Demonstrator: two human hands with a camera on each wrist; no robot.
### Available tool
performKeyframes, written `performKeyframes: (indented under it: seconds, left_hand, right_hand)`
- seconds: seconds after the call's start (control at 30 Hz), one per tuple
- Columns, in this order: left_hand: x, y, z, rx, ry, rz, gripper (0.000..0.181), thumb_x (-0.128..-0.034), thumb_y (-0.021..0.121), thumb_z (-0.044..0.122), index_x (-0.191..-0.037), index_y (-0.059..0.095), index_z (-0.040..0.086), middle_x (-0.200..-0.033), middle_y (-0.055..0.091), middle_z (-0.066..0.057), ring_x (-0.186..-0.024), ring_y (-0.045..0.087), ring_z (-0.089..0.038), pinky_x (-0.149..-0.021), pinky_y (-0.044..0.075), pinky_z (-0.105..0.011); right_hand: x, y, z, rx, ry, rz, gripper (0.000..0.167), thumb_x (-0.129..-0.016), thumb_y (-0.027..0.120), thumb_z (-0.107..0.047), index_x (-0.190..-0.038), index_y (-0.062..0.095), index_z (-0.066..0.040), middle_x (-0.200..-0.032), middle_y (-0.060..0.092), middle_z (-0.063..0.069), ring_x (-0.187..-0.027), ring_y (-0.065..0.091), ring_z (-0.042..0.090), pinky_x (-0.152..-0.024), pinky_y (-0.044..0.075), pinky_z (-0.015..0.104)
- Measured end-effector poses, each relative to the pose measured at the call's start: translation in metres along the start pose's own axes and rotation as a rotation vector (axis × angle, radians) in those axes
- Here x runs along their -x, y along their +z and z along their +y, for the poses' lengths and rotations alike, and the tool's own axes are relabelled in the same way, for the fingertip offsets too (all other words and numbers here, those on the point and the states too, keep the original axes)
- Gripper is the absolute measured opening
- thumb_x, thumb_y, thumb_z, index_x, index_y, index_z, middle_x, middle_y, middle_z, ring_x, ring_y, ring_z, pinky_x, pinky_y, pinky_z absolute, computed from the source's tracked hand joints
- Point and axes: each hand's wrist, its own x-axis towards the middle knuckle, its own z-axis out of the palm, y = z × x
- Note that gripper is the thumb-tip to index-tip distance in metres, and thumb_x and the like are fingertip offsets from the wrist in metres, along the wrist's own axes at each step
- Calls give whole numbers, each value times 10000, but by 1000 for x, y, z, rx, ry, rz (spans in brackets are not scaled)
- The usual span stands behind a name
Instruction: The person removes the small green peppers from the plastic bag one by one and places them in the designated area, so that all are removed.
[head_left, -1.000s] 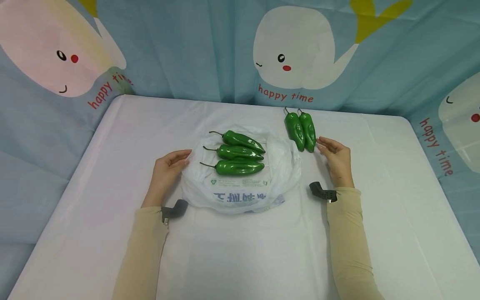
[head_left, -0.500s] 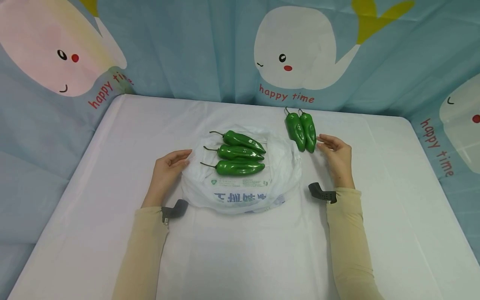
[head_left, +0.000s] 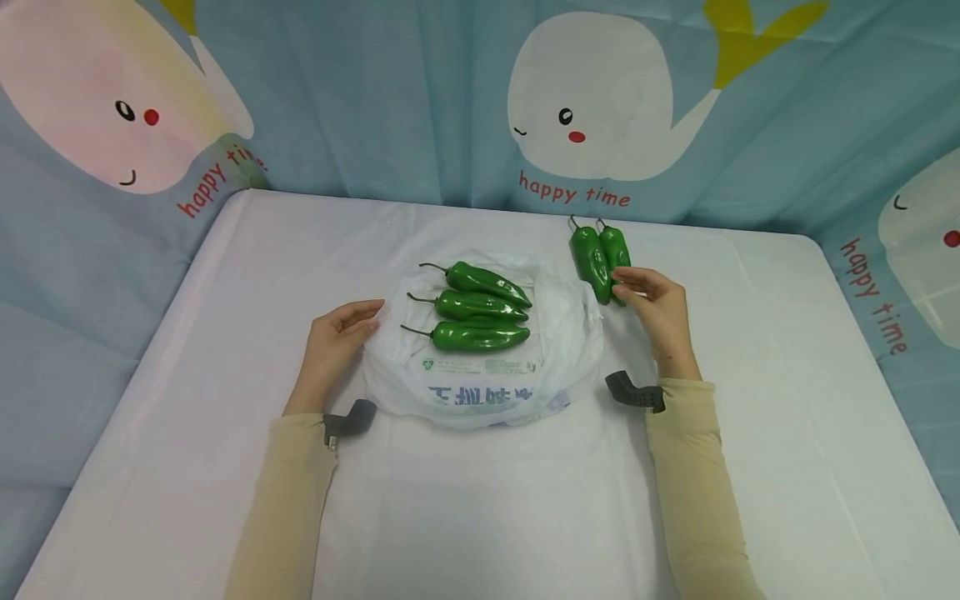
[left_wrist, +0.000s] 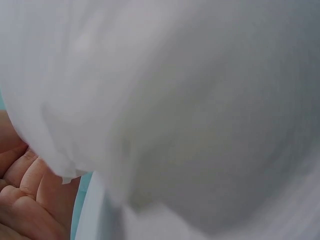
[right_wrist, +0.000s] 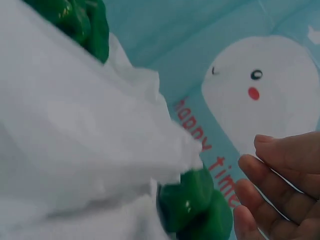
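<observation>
In the head view, three green chili peppers (head_left: 480,336) lie side by side over a white printed plastic bag (head_left: 480,408). My left hand (head_left: 333,346) is at the bag's left edge, its fingers bent toward the plastic. The left wrist view has the bag (left_wrist: 165,100) covering the fingertips, so any pinch on it is hidden. Two more green chili peppers (head_left: 590,258) lie right of the bag. My right hand (head_left: 658,312) reaches over the lower end of the right one in the head view. With its fingers loosely bent and spread, this hand (right_wrist: 285,185) shows a gap to the peppers (right_wrist: 192,205).
A white cloth covers the table (head_left: 480,517). Behind it hangs a blue curtain (head_left: 375,100) with whale prints, reaching the table's back edge. Dark wrist cameras (head_left: 633,392) stick inward from both cuffs.
My right hand first rises slightly, then shifts left until its fingertips overlap the nearer loose chili pepper. The left hand, the bag and all the peppers keep their places.
</observation>
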Motion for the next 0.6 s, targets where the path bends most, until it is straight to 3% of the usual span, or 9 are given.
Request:
performKeyframes:
  seconds: [0.1, 0.33, 0.6]
  left_hand:
    - [-1, 0, 0, 7, -2, 1, 351, -925, 614, 115, -1263, 590, 21, -1254, 593, -142, -1101, 597, -184, -869, 441, -115]
    - [0, -1, 0, -21, -18, -5, 360, -934, 603, 134, -1277, 580, 28, -1264, 588, -135, -1127, 581, -223, -902, 434, -145]
    - [-1, 0, -2, -36, -33, -3, 354, -936, 599, 130, -1277, 583, 38, -1270, 585, -137, -1129, 580, -236, -938, 440, -212]
  right_hand:
    - [4, 7, -6, -1, -42, -52, 313, -868, 681, -68, -1153, 634, 52, -1020, 676, -13, -896, 587, 83, -823, 455, 204]
    - [15, 33, -16, -18, -146, -241, 279, -872, 664, -28, -1132, 635, 67, -1119, 633, 205, -936, 590, 121, -809, 491, 185]
    - [27, 59, -21, -18, -149, -392, 274, -857, 680, -29, -1122, 649, 36, -1107, 641, 188, -940, 609, 170, -827, 501, 237]
